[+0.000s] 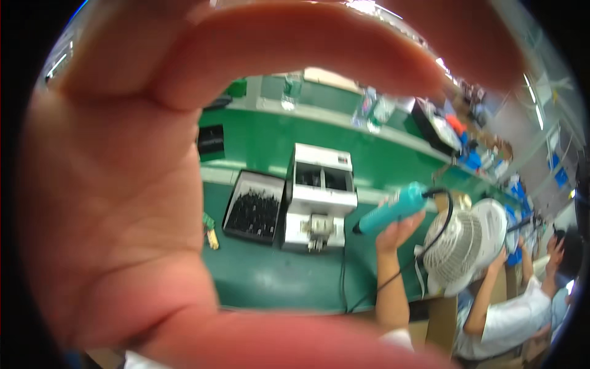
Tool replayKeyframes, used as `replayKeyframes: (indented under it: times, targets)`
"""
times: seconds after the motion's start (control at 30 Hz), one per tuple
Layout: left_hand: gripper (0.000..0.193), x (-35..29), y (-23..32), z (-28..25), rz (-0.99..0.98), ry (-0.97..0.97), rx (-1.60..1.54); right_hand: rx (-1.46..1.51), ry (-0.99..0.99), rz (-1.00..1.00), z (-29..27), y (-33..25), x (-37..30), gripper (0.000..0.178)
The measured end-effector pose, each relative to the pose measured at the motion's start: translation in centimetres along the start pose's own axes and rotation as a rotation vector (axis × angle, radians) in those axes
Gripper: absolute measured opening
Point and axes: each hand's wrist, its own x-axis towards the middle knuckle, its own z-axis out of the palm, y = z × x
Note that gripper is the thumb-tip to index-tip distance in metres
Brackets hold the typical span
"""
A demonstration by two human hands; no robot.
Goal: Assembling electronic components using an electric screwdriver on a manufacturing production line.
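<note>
On a dark green bench (270, 277) stands a white box-shaped machine (324, 198), and just right of it the right hand (402, 230) has its grip closed around a teal cylindrical corded tool (393, 209), dark tip slanting toward the machine. Left of the machine, blurred and close to the lens, the left hand (123, 197) curves wide, nothing visibly held. The looped black cable (451, 209) passes in front of a white caged fan (455, 246) right of the machine: a tug could snag it, a careless swing could knock the tip against the machine
</note>
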Motion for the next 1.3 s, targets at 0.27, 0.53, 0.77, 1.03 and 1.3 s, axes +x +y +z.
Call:
replayKeyframes:
  times: [0.27,0.53,0.77,1.03,1.3]
  targets:
    - [0.037,-4.1,-3.9,7.7,-0.32,-0.466,-0.24,0.22,0.037,0.227,1.1,2.8,0.6,0.027]
    - [0.018,-15.3,-4.8,11.2,0.312,-1.112,-0.105,0.127,-0.068,0.319,4.8,13.7,-3.9,0.029]
    - [0.023,-17.1,-5.8,10.8,0.098,-1.132,-0.107,-0.476,-0.272,0.009,5.3,10.0,-2.2,0.009]
    - [0.021,-18.2,-6.2,10.1,0.063,-1.007,-0.133,-0.445,-0.633,0.347,2.9,8.1,-2.2,0.022]
    - [0.026,-20.0,-6.8,9.6,0.04,-0.855,-0.09,-0.003,-0.68,0.36,2.0,7.3,-1.6,0.011]
